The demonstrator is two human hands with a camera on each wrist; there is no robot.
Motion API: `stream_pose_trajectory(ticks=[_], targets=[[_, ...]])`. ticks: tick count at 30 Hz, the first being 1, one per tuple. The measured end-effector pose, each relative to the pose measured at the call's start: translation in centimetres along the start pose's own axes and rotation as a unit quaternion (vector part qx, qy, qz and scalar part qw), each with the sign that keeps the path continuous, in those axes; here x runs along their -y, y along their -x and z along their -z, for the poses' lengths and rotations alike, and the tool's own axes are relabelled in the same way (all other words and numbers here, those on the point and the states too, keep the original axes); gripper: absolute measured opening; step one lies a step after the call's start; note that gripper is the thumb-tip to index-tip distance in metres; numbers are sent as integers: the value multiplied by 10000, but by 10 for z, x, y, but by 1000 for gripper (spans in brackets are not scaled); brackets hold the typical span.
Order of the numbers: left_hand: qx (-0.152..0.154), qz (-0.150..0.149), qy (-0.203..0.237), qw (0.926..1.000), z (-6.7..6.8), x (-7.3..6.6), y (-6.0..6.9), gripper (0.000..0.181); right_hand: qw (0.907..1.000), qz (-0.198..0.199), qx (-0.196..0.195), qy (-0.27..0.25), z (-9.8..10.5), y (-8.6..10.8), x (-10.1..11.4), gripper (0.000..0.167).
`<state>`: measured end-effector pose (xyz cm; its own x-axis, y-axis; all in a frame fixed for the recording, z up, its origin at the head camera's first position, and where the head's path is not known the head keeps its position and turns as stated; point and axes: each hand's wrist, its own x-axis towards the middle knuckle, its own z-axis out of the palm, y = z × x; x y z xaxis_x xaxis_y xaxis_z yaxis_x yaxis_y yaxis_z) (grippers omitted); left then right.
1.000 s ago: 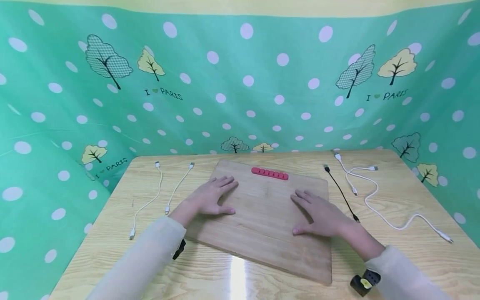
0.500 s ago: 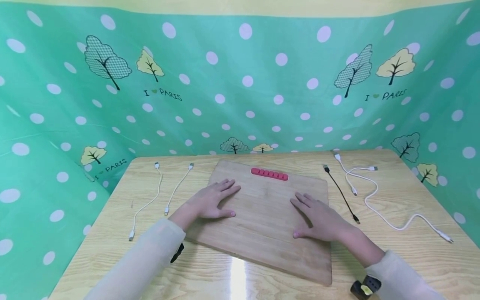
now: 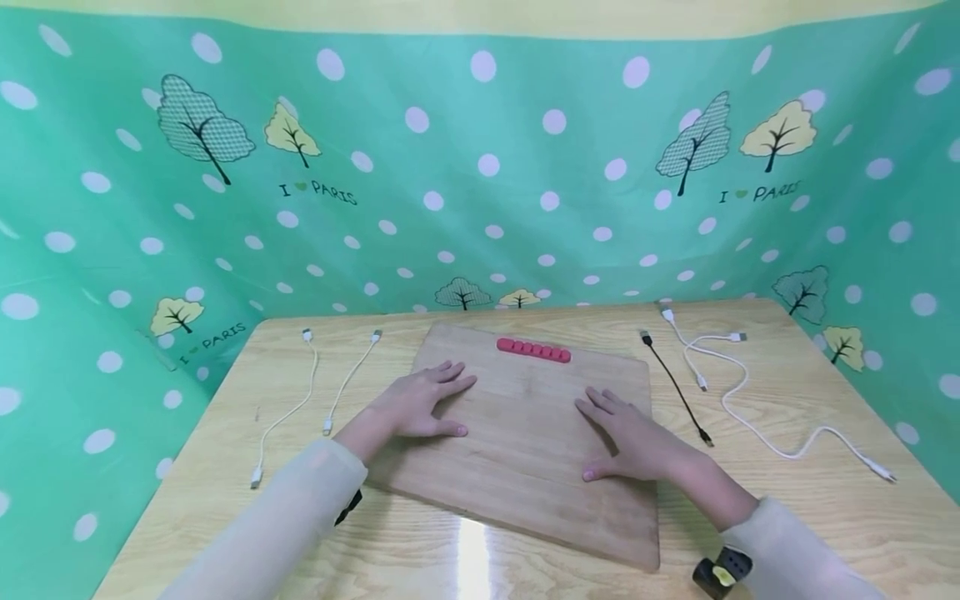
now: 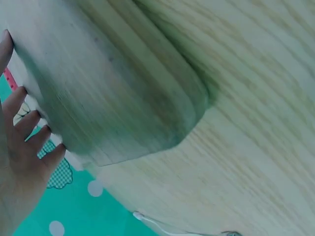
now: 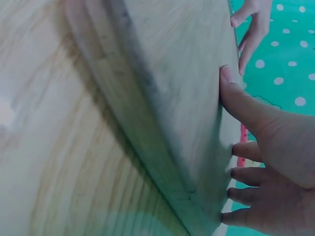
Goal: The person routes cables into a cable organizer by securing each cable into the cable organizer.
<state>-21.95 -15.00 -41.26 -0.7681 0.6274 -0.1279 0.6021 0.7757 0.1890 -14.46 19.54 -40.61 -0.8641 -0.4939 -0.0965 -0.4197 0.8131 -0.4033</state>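
In the head view a wooden board (image 3: 517,417) lies slightly turned on the table, with a red slotted strip (image 3: 533,350) along its far edge. The left hand (image 3: 420,404) rests on the board's left part, fingers spread. On its right part rests the right hand (image 3: 637,440), also with spread fingers. Both wrist views show fingertips touching the board's surface: the left hand (image 4: 24,152) at the left side of its view, the right hand (image 5: 275,162) at the right side of its own. Neither hand grips anything.
Two white cables (image 3: 312,375) (image 3: 351,377) lie left of the board. To its right are a black cable (image 3: 677,386) and white cables (image 3: 742,385), partly crossing. A green dotted curtain (image 3: 480,167) stands behind and beside the table (image 3: 375,550).
The head view has shifted slightly, so the scene sits a little further left. Both hands stay on the board, with only slight movement.
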Motion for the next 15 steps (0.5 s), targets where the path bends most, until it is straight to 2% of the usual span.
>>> stream_pose_trajectory(ticks=[8,15], targets=[[-17,35,-136,9999,1,0,1,82,9996,-133,78,-240,0,-3,0,97],[-39,77,-138,9999,1,-5,1,81,9999,-52,36,-130,3,-5,-2,97]])
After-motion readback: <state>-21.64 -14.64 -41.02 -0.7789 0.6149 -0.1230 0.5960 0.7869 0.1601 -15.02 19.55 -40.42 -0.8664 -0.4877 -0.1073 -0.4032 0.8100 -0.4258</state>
